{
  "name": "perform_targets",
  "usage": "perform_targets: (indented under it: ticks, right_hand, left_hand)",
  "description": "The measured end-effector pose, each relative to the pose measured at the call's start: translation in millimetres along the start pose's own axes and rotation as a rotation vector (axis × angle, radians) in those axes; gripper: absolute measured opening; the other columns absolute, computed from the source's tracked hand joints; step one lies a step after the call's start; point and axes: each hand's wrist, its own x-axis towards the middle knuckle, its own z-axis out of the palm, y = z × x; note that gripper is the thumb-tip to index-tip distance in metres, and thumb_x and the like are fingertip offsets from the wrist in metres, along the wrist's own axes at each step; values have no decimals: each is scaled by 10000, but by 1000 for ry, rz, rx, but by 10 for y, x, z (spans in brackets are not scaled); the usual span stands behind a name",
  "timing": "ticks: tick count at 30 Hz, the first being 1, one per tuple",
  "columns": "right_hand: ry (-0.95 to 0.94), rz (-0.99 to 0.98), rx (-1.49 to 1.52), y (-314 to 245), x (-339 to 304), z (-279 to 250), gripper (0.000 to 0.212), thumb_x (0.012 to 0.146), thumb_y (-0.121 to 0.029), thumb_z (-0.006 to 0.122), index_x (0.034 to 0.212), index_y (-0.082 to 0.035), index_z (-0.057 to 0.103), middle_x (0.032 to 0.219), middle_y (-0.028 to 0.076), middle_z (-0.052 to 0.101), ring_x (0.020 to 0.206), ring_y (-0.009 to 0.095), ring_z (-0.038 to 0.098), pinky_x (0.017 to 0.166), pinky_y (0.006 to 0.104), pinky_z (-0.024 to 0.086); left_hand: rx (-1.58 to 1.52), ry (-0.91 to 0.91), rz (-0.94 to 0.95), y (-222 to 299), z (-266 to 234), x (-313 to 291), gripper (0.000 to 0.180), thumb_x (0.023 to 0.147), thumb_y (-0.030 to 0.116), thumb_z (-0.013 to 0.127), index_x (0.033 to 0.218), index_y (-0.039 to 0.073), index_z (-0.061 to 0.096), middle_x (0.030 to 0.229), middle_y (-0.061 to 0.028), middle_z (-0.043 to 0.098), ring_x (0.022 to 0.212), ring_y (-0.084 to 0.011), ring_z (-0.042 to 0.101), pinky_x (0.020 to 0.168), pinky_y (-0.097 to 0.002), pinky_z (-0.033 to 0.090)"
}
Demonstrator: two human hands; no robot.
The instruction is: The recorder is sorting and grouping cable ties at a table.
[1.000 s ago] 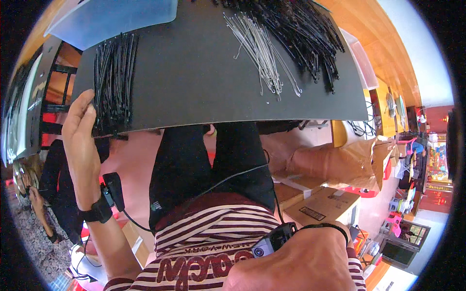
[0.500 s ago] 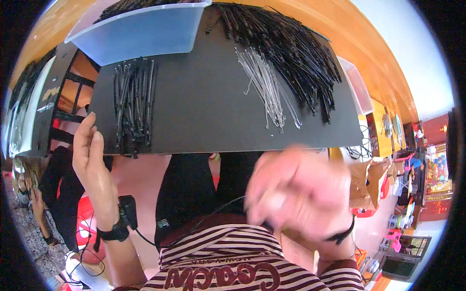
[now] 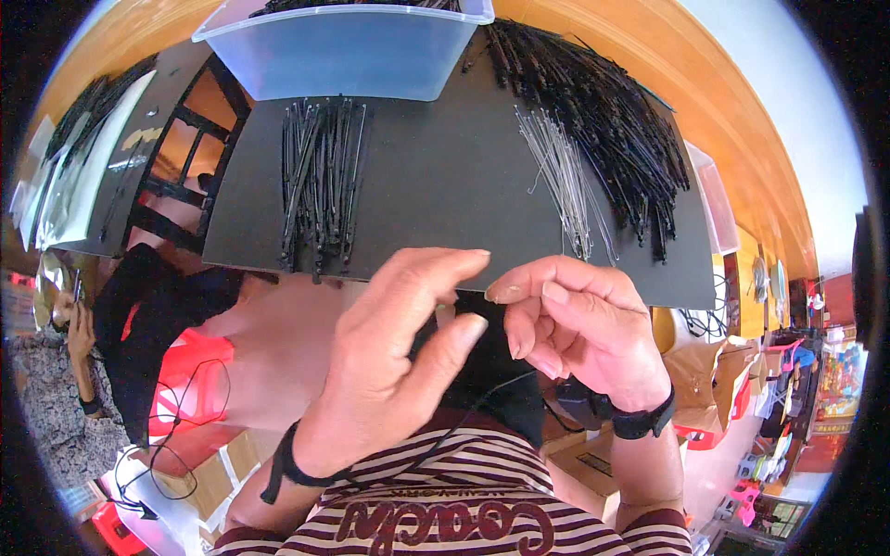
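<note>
My left hand hovers in front of the dark tabletop's near edge, open, with thumb and fingers apart. Facing it, my right hand has loosely curled fingers that stand apart, and nothing shows in it. The fingertips of both hands come close without touching. Beyond them on the dark tabletop lies a bundle of thin black rods at left. To the right are thin silver wires, some with hooked ends, beside a large heap of black rods.
A clear plastic bin stands at the table's far side, with dark rods inside. At far left a co-worker's hand shows beside another table. A brown paper bag and a red stool stand below table height.
My left hand has left the tabletop's left front corner and come in front of my body. My right hand, blurred before, is now steadier and turned toward it. The view has shifted left.
</note>
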Motion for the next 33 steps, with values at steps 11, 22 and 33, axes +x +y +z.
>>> perform_targets:
  ticks: [11, 22, 33]
  right_hand:
    - [-91, 3, -574, -399, -322, -117, 307, 937, -196, 505, 1200, -38, 515, 830, 18, 604, 618, 49, 500, 538, 205, 427]
    - [675, 190, -1500, -1238, 261, -1384, 282, 801, -253, 552, 921, -6, 616, 730, 79, 623, 612, 138, 603, 536, 284, 469]
    - [773, -14, -1876, -848, 825, -2342, 226, 705, -168, 563, 740, 51, 602, 655, 208, 607, 644, 312, 627, 575, 391, 467]
  left_hand:
    - [-82, 127, 88, -112, 235, 16, 24, 833, -12, 575, 841, -25, 556, 749, -115, 567, 614, -189, 542, 559, -258, 433]
    - [132, -272, -149, -111, 15, -174, 222, 851, 98, 599, 697, -7, 479, 568, -113, 429, 456, -206, 368, 445, -317, 330]
    - [292, -144, -200, -216, -204, -305, 271, 821, 164, 636, 656, -10, 510, 606, -101, 488, 522, -231, 488, 492, -355, 372]
